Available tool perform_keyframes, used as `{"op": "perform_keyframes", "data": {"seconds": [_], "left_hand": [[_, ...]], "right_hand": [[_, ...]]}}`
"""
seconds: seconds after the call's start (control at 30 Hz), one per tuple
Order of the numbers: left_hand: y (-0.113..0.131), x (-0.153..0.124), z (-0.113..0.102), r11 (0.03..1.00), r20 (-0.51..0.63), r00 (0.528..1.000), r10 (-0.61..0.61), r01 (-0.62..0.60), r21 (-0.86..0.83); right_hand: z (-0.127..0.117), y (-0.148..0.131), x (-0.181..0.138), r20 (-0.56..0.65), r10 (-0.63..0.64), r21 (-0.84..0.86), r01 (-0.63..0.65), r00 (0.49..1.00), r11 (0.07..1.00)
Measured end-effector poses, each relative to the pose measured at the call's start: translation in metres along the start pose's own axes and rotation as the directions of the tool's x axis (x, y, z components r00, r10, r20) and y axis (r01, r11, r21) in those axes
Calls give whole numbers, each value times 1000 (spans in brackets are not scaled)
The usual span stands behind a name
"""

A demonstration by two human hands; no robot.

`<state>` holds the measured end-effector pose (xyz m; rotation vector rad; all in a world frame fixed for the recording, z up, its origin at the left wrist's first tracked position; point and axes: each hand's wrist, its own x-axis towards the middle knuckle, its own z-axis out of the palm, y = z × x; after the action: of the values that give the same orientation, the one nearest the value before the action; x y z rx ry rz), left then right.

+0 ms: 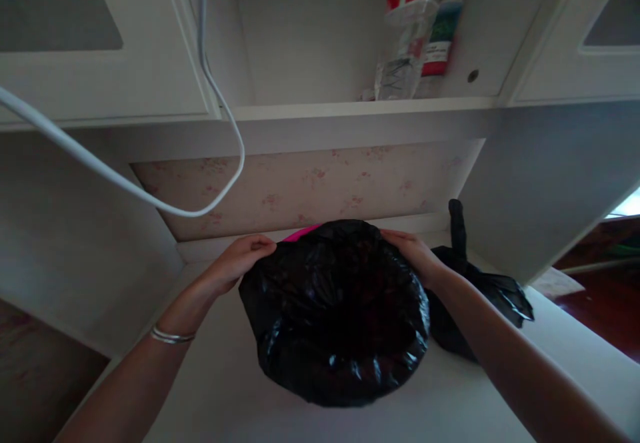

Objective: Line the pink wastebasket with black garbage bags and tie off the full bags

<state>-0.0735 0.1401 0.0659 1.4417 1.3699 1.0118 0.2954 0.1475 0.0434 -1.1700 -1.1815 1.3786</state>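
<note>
A black garbage bag point(295, 310) is spread over a round bin, its mouth facing up toward me and its edge folded down outside. A strip of the bin's pink rim point(301, 232) shows at the back. My left hand point(245, 260) pinches the bag at the rim's upper left, thumb and fingers pressed together. On the upper right, my right hand point(413, 253) grips the bag at the rim, with its fingertips partly hidden. The dark inside of the bag cannot be made out. A silver bangle point(173, 336) circles my left wrist.
Another black bag point(450, 323), knotted at the top, sits right of the bin on the white surface point(215, 376). A white cable point(150, 196) loops down at left. Above, a shelf point(310, 113) holds a clear plastic bottle point(400, 63) and a green-and-red can point(440, 36).
</note>
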Motion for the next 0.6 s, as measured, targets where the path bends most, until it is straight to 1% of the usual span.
{"op": "perform_keyframes", "data": {"seconds": [0.07,0.1,0.17,0.27,0.33,0.4,0.47,0.6], "left_hand": [[-1,-9,-5,1000,-4,1000,2,-2,6],[-2,-13,-6,1000,-23,1000,7,-7,4],[-6,-19,-5,999,-100,995,28,-30,-12],[-16,-23,2,995,-244,968,58,-75,-61],[-27,-21,8,990,-291,956,46,-82,-114],[-38,-18,13,981,-281,960,16,-69,-179],[-46,-12,16,969,-236,972,-8,-50,-241],[-51,-5,19,950,-85,996,-32,4,-311]], "right_hand": [[0,-1,1,22,-4,-4,4,1000,1000],[0,-1,2,30,-8,-7,8,1000,1000],[3,1,5,41,-14,-12,15,999,1000],[9,5,13,58,-6,-23,7,998,1000],[12,8,17,76,14,-38,-11,997,999],[15,10,19,103,37,-64,-30,994,997],[16,10,20,132,54,-100,-41,990,994],[15,9,22,140,44,-203,-15,989,979]]}}
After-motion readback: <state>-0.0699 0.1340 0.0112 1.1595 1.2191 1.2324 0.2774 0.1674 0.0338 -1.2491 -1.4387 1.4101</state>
